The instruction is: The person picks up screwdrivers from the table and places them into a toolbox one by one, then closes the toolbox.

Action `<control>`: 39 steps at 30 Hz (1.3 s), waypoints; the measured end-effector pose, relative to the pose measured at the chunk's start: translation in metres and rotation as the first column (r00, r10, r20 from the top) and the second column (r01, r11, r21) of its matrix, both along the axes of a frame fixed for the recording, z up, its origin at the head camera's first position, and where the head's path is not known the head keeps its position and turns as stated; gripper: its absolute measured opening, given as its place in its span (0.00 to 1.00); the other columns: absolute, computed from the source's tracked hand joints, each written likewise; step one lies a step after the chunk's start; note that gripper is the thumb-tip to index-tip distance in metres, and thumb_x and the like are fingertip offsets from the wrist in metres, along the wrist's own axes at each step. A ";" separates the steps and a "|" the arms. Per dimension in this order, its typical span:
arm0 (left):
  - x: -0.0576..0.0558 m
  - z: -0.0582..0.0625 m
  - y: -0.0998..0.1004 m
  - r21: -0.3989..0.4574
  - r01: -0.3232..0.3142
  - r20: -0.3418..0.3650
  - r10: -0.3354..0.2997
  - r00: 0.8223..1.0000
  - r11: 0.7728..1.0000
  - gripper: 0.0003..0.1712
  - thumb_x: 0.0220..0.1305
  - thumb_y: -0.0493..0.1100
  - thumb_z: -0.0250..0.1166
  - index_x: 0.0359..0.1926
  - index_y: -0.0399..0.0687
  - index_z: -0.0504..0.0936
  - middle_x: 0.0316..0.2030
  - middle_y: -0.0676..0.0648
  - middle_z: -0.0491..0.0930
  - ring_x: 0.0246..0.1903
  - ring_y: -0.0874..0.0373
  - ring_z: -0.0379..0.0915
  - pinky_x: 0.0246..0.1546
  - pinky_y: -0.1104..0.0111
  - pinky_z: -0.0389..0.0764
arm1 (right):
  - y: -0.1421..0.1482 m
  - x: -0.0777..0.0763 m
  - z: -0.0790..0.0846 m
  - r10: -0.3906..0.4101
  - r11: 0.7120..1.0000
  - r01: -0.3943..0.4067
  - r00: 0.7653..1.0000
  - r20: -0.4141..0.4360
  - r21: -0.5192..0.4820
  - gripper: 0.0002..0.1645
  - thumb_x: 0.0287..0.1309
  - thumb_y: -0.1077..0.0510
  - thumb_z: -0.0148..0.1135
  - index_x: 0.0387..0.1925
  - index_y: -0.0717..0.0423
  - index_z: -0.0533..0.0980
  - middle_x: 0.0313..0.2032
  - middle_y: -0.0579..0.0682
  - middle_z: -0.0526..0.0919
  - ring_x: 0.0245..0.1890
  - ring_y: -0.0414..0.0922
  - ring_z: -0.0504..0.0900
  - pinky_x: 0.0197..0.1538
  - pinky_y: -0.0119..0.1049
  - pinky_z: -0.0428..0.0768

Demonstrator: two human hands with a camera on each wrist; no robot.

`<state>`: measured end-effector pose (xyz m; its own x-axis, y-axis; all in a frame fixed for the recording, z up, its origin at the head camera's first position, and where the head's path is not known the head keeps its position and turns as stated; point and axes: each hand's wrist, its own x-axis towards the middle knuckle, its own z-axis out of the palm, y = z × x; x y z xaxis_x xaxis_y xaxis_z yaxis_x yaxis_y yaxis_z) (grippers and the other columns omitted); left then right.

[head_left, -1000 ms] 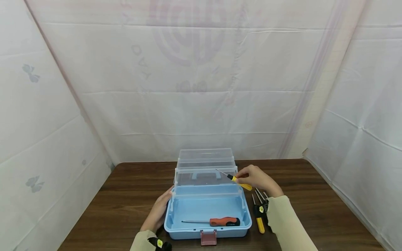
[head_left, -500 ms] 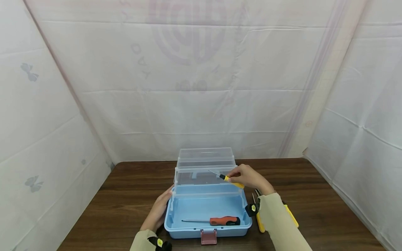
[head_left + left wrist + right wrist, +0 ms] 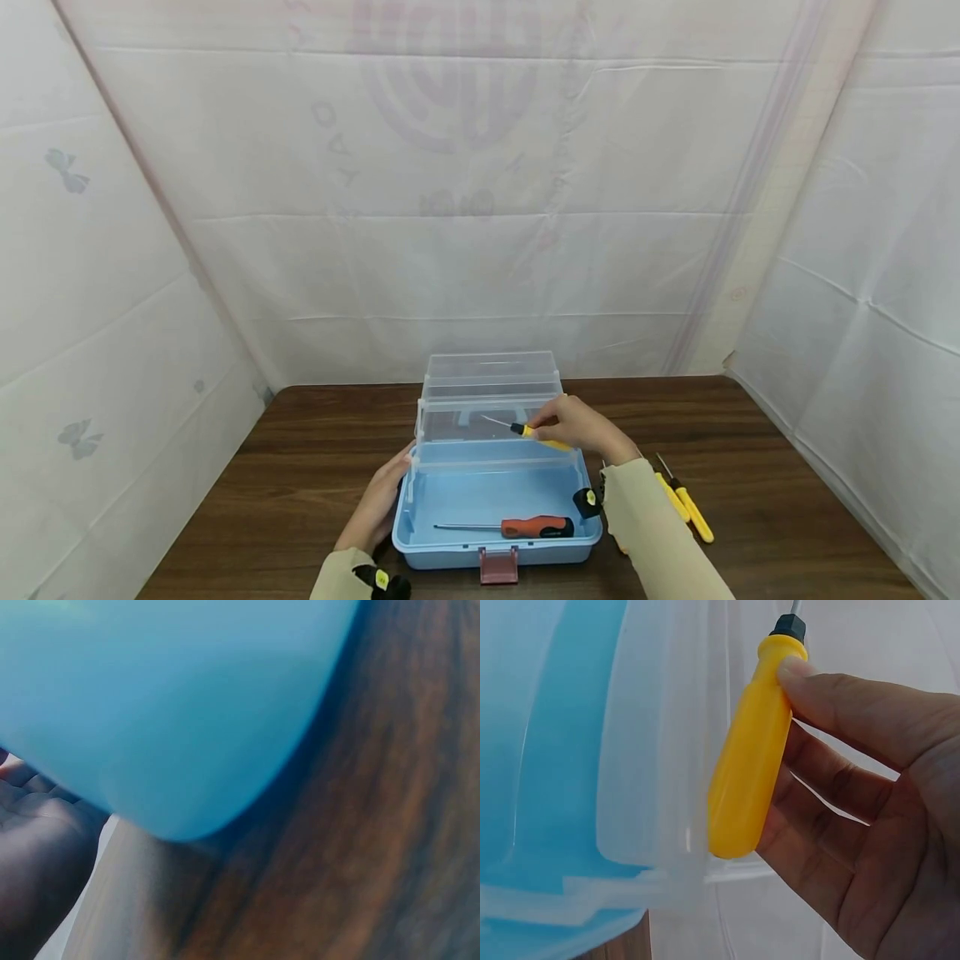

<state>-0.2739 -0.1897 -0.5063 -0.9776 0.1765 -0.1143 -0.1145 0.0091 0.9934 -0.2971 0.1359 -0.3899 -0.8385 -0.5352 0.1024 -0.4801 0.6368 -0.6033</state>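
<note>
A pale blue toolbox (image 3: 497, 557) stands open on the table, with its clear plastic tray and lid raised at the back. My left hand (image 3: 382, 500) rests against the box's left side. In the left wrist view, part of the palm shows beside the blue wall; the fingertips are hidden. Over the back right of the box, my right hand (image 3: 576, 427) pinches a yellow-handled screwdriver (image 3: 751, 769) between thumb and fingers near its black collar. Its thin shaft points left, in front of the clear tray (image 3: 480, 421). An orange-and-black screwdriver (image 3: 536, 527) lies inside the box near the front.
Yellow-handled screwdrivers (image 3: 696, 512) lie on the brown wooden table (image 3: 315, 467) to the right of the box, some hidden by my right sleeve (image 3: 656, 525). A pink latch (image 3: 498, 569) hangs at the box's front. White sheets (image 3: 480, 275) enclose the table's back and sides.
My right hand has moved left with the yellow-handled screwdriver, from beside the box to over its back right part. My left hand stays at the box's left side.
</note>
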 end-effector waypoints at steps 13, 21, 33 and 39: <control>-0.002 0.000 -0.001 0.011 0.004 0.006 -0.004 1.000 1.000 0.36 0.74 0.57 0.44 0.74 0.45 0.53 0.74 0.36 0.48 0.73 0.36 0.43 0.69 0.42 0.52 | -0.011 0.001 -0.006 0.066 0.998 -0.066 0.998 0.002 0.025 0.09 0.61 0.61 0.61 0.40 0.60 0.84 0.38 0.50 0.86 0.33 0.37 0.77 0.39 0.30 0.81; -0.001 -0.002 -0.002 0.020 0.003 0.016 -0.004 1.000 1.000 0.36 0.73 0.58 0.46 0.74 0.46 0.53 0.74 0.37 0.48 0.73 0.38 0.43 0.69 0.42 0.52 | -0.017 0.000 -0.011 0.077 0.997 -0.078 0.996 0.034 0.022 0.09 0.61 0.63 0.61 0.38 0.60 0.85 0.37 0.50 0.87 0.32 0.39 0.77 0.40 0.35 0.83; 0.001 -0.002 -0.002 0.039 0.007 -0.004 -0.007 1.000 0.999 0.36 0.73 0.58 0.46 0.74 0.46 0.53 0.74 0.38 0.49 0.73 0.39 0.44 0.70 0.43 0.52 | -0.025 0.001 -0.014 0.089 0.995 -0.091 0.995 0.037 0.046 0.07 0.59 0.63 0.63 0.37 0.59 0.85 0.34 0.49 0.87 0.30 0.37 0.78 0.37 0.32 0.81; 0.000 -0.003 -0.003 0.037 0.014 -0.004 -0.014 1.000 0.999 0.38 0.72 0.60 0.46 0.75 0.46 0.53 0.74 0.38 0.48 0.73 0.39 0.44 0.69 0.43 0.53 | -0.027 0.002 -0.015 0.088 0.994 -0.090 0.996 0.032 0.068 0.07 0.59 0.63 0.63 0.37 0.58 0.86 0.33 0.49 0.87 0.30 0.37 0.78 0.37 0.33 0.81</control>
<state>-0.2736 -0.1928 -0.5092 -0.9755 0.1939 -0.1035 -0.1107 -0.0264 0.9935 -0.2952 0.1087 -0.4046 -0.7895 -0.6125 0.0385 -0.5194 0.6335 -0.5735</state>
